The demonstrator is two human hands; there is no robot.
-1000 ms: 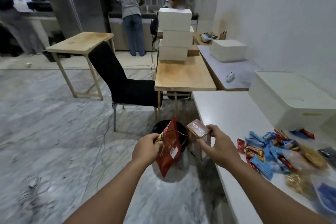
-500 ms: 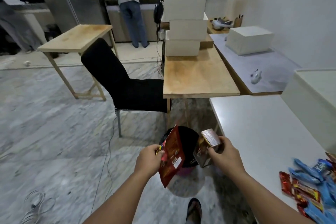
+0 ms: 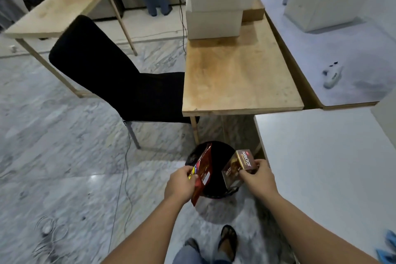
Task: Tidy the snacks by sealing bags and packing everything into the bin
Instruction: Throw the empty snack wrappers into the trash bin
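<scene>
Glossy red foil and printed brown card, both held over a round black bin [image 3: 222, 152] on the marble floor.

The left hand [image 3: 181, 184] pinches a flat red snack bag [image 3: 202, 174] by one edge, so it hangs tilted over the bin's near rim; the right hand [image 3: 260, 178] grips a small rectangular Nextar box [image 3: 236, 169] with its fingers curled around one end. Both sit above the dark opening, beside the white counter [image 3: 325, 167]. I cannot tell whether the bag is sealed. The light, slippery foil could catch the rim and slide out onto the floor if dropped from that slanted edge hold. The stiff box could bounce off the rim for the same reason.
</scene>
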